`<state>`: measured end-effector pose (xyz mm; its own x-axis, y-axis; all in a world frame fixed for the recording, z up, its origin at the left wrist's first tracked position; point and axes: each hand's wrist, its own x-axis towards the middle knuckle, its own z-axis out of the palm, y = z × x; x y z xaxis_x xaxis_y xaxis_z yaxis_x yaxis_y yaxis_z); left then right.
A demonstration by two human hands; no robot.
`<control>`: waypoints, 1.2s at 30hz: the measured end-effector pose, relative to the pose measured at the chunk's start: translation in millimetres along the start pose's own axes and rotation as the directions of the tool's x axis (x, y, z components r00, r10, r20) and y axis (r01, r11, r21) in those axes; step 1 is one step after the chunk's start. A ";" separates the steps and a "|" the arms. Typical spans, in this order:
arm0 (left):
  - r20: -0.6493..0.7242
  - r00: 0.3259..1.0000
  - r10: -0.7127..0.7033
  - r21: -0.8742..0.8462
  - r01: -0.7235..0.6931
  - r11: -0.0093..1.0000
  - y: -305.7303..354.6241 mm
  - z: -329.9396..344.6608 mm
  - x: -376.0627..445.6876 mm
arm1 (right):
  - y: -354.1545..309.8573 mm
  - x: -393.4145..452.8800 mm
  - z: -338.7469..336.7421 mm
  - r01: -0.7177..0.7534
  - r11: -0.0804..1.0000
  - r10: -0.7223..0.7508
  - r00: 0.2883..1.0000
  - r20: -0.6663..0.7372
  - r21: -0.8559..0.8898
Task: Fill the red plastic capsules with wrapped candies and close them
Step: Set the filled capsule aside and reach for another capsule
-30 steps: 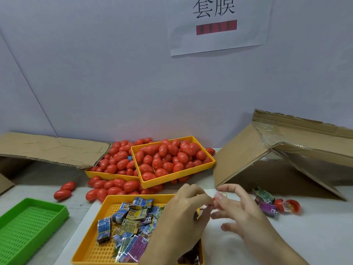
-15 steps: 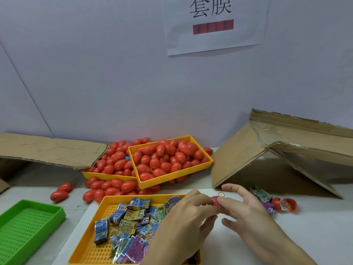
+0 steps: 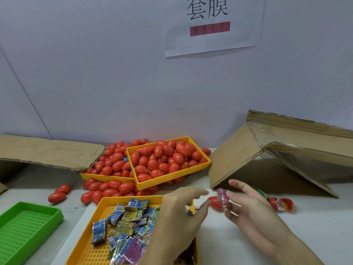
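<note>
From the head camera, the right hand (image 3: 254, 211) pinches a pink wrapped candy (image 3: 222, 196) and a red capsule half (image 3: 215, 202) between thumb and fingers (image 3: 242, 187), just above the white desk (image 3: 248, 245); the index finger points up and away. The left hand (image 3: 179, 217) hangs beside it with its fingers (image 3: 196, 192) loosely spread, gripping nothing, apart from the candy.

Under the left hand lies a yellow tray (image 3: 99, 251) of wrapped candies (image 3: 129, 220). Behind it two more yellow trays (image 3: 172, 178) are heaped with closed red capsules (image 3: 166, 157), and further capsules are spilled on the desk around them. A green tray (image 3: 26, 230) sits at the left edge. To the right, an open capsule (image 3: 282, 204) lies near a folded cardboard box (image 3: 277, 155). A paper sign (image 3: 210, 23) hangs on the wall.
</note>
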<state>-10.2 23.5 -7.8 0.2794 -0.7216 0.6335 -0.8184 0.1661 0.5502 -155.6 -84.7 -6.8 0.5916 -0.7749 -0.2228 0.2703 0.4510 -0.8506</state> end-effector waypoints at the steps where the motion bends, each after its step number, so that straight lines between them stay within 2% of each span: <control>1: 0.006 0.997 -0.072 0.032 0.072 0.997 -0.8 0.8 1.0 | -1.6 0.8 -2.3 0.006 1.000 -0.006 1.000 -0.017 -0.004; 4: 0.135 0.953 -0.272 0.156 0.251 0.955 -1.8 9.2 8.1 | -6.3 4.1 -9.2 0.019 1.000 -0.019 0.998 -0.056 -0.012; 6: 0.229 0.907 -0.352 0.282 0.285 0.916 1.4 17.3 17.8 | -8.8 6.1 -12.2 0.024 1.000 -0.024 0.997 -0.070 -0.007; 9: 0.393 0.822 -0.411 0.498 0.185 0.847 7.1 31.3 37.6 | -10.5 8.7 -14.7 0.022 1.000 -0.022 0.996 -0.092 0.002; 11: 0.481 0.755 -0.446 0.580 0.108 0.808 9.9 41.9 49.5 | -10.6 9.6 -16.0 0.020 1.000 -0.019 0.995 -0.102 0.008; 17: 0.493 0.689 -0.531 0.673 0.084 0.735 11.7 66.9 60.9 | -11.4 10.3 -19.1 0.019 0.998 -0.013 0.996 -0.091 0.063; 20: 0.472 0.725 -0.501 0.647 0.101 0.756 14.9 61.8 54.9 | -12.4 10.5 -18.5 0.016 0.996 -0.007 0.995 -0.099 0.083; 22: 0.388 0.807 -0.446 0.539 0.194 0.820 18.4 51.3 46.6 | -13.9 9.4 -17.1 0.011 0.995 -0.001 0.995 -0.096 0.100; 23: 0.311 0.854 -0.417 0.421 0.269 0.866 19.3 45.4 41.7 | -15.0 8.6 -16.2 0.008 0.994 0.002 0.996 -0.091 0.107; 25: 0.165 0.912 -0.376 0.078 0.367 0.927 19.8 34.4 32.4 | -17.4 5.9 -13.6 0.005 0.995 0.002 0.997 -0.078 0.097; 26: 0.156 0.905 -0.395 -0.112 0.414 0.903 19.8 29.0 28.5 | -18.5 4.4 -12.5 0.009 0.997 -0.003 0.997 -0.073 0.083; 27: 0.197 0.880 -0.431 -0.315 0.474 0.822 21.1 23.3 24.5 | -18.9 3.1 -11.7 0.016 0.997 -0.011 0.998 -0.068 0.070; 29: 0.315 0.813 -0.489 -0.656 0.560 0.507 23.8 13.6 18.2 | -18.8 0.5 -9.6 0.024 0.998 -0.021 0.998 -0.059 0.053; 31: 0.386 0.751 -0.536 -0.809 0.555 0.195 22.6 9.0 13.8 | -17.6 -0.7 -7.8 0.020 0.998 -0.017 0.999 -0.051 0.053; 32: 0.394 0.736 -0.551 -0.837 0.535 0.115 21.3 8.1 12.6 | -17.0 -0.6 -7.0 0.018 0.998 -0.016 0.999 -0.047 0.056; 33: 0.385 0.727 -0.568 -0.849 0.520 0.091 20.0 7.7 12.0 | -16.2 -0.6 -6.3 0.018 0.998 -0.015 0.999 -0.043 0.059; 36: 0.324 0.727 -0.606 -0.844 0.511 0.162 19.0 5.6 12.0 | -14.1 -0.8 -4.8 0.033 0.998 -0.032 0.999 -0.034 0.047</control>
<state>-25.1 14.3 7.2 0.5361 -0.8427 -0.0489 0.4343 0.2257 0.8720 -163.5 -92.6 3.1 0.5565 -0.8034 -0.2118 0.3253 0.4452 -0.8343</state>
